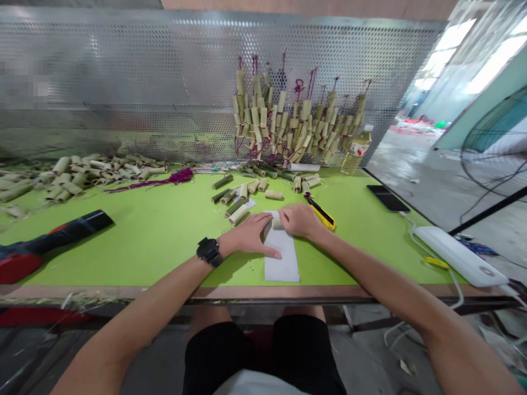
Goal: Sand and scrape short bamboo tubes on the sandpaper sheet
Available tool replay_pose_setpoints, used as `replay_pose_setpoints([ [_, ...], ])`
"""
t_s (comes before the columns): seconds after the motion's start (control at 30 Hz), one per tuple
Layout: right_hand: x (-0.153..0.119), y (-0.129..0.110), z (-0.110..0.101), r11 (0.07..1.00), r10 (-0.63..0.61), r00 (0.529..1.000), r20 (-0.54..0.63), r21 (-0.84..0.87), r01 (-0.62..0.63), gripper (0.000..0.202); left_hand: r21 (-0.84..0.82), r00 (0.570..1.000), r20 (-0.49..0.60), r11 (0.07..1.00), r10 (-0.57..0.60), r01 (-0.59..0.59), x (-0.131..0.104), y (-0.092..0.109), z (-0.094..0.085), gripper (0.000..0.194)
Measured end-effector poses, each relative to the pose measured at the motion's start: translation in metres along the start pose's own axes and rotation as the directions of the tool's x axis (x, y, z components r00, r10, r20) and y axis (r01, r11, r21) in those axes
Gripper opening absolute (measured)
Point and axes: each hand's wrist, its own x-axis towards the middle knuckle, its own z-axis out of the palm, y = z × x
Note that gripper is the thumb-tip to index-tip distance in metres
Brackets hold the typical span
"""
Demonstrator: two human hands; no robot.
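A white paper-like strip [282, 266] lies lengthwise on the green tabletop in front of me. On its upper part rests a short pale bamboo tube [277, 221]. My right hand [300, 220] is curled over the tube's right end, its fingers closed on it. My left hand [252, 232] lies across the strip's left edge, fingers flat and thumb stretched out over the paper. Just beyond the left hand are several loose bamboo tubes [239, 215]. A yellow-and-black utility knife [323, 213] lies beyond the right hand.
Strung bamboo tubes [284, 120] hang on a perforated metal panel [164, 82]. A bamboo pile [69, 175] and purple cord [179, 176] lie back left. At left is a black-and-red tool [57, 238]. An oil bottle [357, 151], phone [387, 198] and white power strip [459, 255] stand right.
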Motion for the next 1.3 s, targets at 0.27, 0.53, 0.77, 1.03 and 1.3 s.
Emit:
replay_pose_setpoints([
  [0.27, -0.005, -0.002, -0.006, 0.996, -0.083, 0.997, -0.004, 0.017, 0.083, 0.052, 0.001, 0.999, -0.019, 0.999, 0.041, -0.041, 0.0, -0.002, 0.001, 0.145],
  [0.53, -0.004, 0.028, -0.003, 0.973, -0.154, 0.988, 0.026, 0.179, 0.146, 0.05, 0.092, 0.987, -0.12, 0.991, 0.11, -0.099, 0.003, -0.002, -0.005, 0.077],
  [0.77, -0.004, 0.039, 0.004, 0.955, -0.123, 0.992, 0.019, 0.275, 0.113, 0.055, 0.097, 0.961, -0.244, 0.989, 0.131, -0.11, 0.007, -0.008, -0.003, 0.052],
  [1.03, 0.001, 0.039, 0.01, 0.959, -0.087, 0.996, 0.002, 0.272, 0.083, 0.055, 0.022, 0.961, -0.275, 1.0, 0.025, -0.02, 0.01, -0.009, -0.003, 0.054],
  [1.3, 0.001, 0.029, 0.007, 0.954, 0.028, 1.0, 0.004, 0.298, -0.028, 0.06, -0.026, 0.958, -0.287, 1.0, 0.003, -0.011, 0.009, -0.005, -0.004, 0.05],
])
